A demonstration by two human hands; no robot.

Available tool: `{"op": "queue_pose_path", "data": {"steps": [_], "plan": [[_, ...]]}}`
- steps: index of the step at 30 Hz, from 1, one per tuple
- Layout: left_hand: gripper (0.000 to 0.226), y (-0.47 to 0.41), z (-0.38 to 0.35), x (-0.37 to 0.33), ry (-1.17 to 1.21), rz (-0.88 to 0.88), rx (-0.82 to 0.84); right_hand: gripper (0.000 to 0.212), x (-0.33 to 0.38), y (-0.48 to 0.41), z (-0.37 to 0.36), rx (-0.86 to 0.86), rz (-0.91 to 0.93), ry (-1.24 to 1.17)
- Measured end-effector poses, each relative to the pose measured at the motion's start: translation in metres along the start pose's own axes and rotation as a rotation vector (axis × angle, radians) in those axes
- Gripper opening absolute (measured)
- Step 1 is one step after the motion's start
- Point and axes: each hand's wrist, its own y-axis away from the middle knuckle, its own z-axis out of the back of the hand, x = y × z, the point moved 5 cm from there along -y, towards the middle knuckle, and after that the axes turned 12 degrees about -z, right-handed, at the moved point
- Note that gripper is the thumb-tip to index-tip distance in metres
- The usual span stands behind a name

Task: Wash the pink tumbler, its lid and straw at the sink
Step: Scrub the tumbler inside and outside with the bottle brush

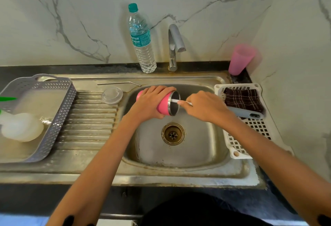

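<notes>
Left hand [152,100] grips pink steel-lined tumbler [163,107] sideways; right hand [202,105], at its 3 o'clock, pinches thin white stick [174,101] poking inside. Hard scrubbing could jolt tumbler loose into steel sink [197,147]

Steel, plastic and cloth at a worn sink

The sink [197,145] is dull brushed steel, stained and scuffed; the tap [174,46] and bent straw [118,83] are smooth metal. The pink tumbler [163,105] has a glossy pink coat outside and bare shiny steel at rim and inside. The lid [112,95] and water bottle [142,46] are clear plastic. The grey basket [60,103], white tray [238,147] and pink cup [240,59] are matt plastic. The checked cloth [243,99] is woven, and the wall [71,10] is smooth and marble-veined.
</notes>
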Motion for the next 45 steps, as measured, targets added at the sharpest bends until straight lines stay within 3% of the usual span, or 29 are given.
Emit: {"op": "queue_pose_path", "data": {"steps": [21,32,45], "plan": [[0.101,0.030,0.010,0.045,0.089,0.121,-0.088,0.058,-0.004,-0.002,0.002,0.109,0.001,-0.111],[0.096,0.010,0.005,0.016,0.049,0.006,-0.045,0.057,-0.001,-0.003,-0.004,0.144,0.030,-0.093],[0.099,0.026,0.004,0.035,0.032,0.042,-0.015,0.057,-0.002,-0.002,-0.016,0.174,0.028,-0.104]]}}
